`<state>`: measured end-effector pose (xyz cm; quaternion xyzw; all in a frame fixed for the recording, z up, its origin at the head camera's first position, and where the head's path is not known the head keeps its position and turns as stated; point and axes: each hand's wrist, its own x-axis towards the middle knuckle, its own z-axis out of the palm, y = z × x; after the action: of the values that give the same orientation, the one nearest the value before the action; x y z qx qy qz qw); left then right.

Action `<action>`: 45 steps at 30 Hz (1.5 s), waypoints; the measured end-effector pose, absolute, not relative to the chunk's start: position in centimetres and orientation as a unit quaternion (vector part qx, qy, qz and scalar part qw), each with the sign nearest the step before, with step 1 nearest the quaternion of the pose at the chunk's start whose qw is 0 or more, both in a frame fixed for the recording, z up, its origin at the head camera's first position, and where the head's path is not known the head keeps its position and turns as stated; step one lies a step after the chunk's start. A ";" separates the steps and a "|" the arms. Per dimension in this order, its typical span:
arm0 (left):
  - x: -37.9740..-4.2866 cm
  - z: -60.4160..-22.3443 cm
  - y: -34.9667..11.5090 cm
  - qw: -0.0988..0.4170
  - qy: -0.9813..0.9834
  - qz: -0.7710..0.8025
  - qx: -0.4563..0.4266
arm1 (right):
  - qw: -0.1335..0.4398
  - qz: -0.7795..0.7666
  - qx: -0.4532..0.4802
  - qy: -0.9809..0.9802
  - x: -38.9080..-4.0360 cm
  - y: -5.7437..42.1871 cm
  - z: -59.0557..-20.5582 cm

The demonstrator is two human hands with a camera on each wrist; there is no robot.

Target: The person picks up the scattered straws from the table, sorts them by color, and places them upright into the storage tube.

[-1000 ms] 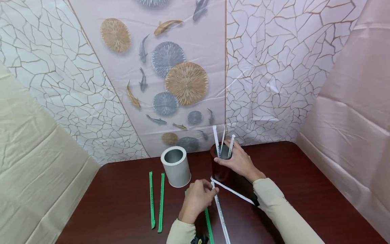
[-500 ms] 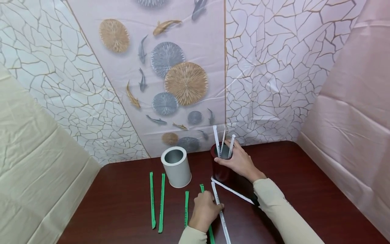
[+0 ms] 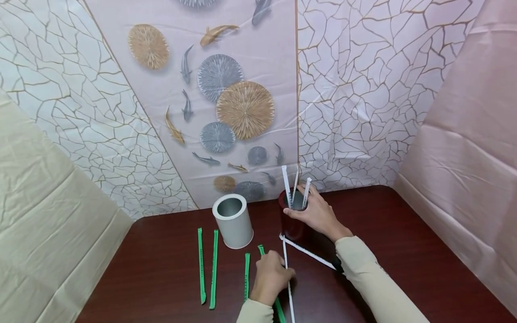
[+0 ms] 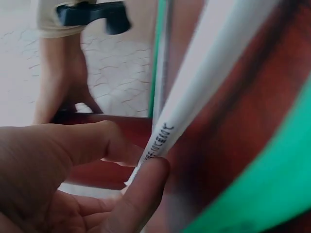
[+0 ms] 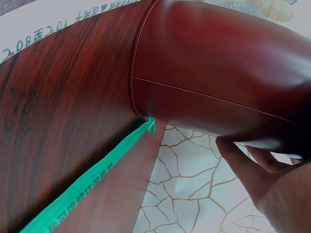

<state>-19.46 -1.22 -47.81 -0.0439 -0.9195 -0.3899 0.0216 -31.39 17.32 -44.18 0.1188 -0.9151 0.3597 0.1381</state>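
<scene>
My left hand (image 3: pixel 273 274) pinches a white paper-wrapped straw (image 3: pixel 290 294) between thumb and fingertips, partway along it. Printed characters show on the wrapped straw (image 4: pixel 194 87) right by the fingers in the left wrist view. My right hand (image 3: pixel 319 214) grips the dark red canister (image 3: pixel 294 228) near its rim, thumb in front and fingers behind. Several white wrapped straws (image 3: pixel 286 186) stand upright inside that canister. Another white wrapped straw (image 3: pixel 311 254) lies slanted on the table before it. Just under my left hand, a green wrapped straw (image 3: pixel 279 308) is partly hidden.
A white canister (image 3: pixel 236 231) stands left of the red one. Green wrapped straws (image 3: pixel 201 264) lie on the dark wooden table (image 3: pixel 161 269) at the left, with one green wrapped straw (image 3: pixel 247 273) nearer the middle. Patterned cloth (image 3: pixel 250 58) hangs behind.
My left hand has moved down and right along the white straw and now pinches it; the straw's near end has swung left. A green straw's tip beside it has shifted slightly left. The right hand stays put.
</scene>
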 end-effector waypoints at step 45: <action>-29.2 -33.9 -0.2 0.285 -0.784 -0.509 -0.212 | 0.134 0.378 0.108 -0.910 -31.2 17.2 -44.0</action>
<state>-29.18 -0.17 -33.85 -0.2116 -0.7843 -0.5089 0.2848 -31.24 17.22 -44.03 0.1083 -0.9096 0.3783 0.1336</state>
